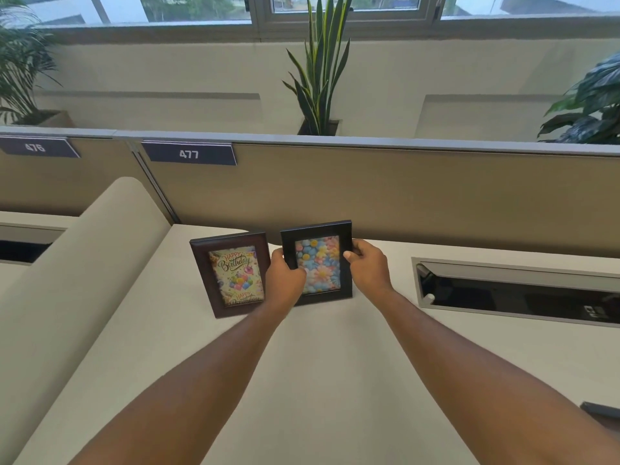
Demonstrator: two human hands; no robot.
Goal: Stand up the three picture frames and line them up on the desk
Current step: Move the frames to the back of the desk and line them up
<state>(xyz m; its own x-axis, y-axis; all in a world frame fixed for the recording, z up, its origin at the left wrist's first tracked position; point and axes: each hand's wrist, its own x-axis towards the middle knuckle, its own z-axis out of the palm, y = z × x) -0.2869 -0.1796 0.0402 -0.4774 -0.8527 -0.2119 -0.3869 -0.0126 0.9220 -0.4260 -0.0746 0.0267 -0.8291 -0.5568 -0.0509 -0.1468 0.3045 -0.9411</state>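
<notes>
My left hand and right hand pinch the side edges of the black flower-print frame, which stands upright between them on the desk near its back edge. Just beside my left hand, the brown "Happy Birthday" frame stands toward the back left corner.

Light: soft daylight from the wide glass windows ahead of me.
Shadows: faint.
Edges: wide-angle bending.
Focus: mostly sharp.
</notes>
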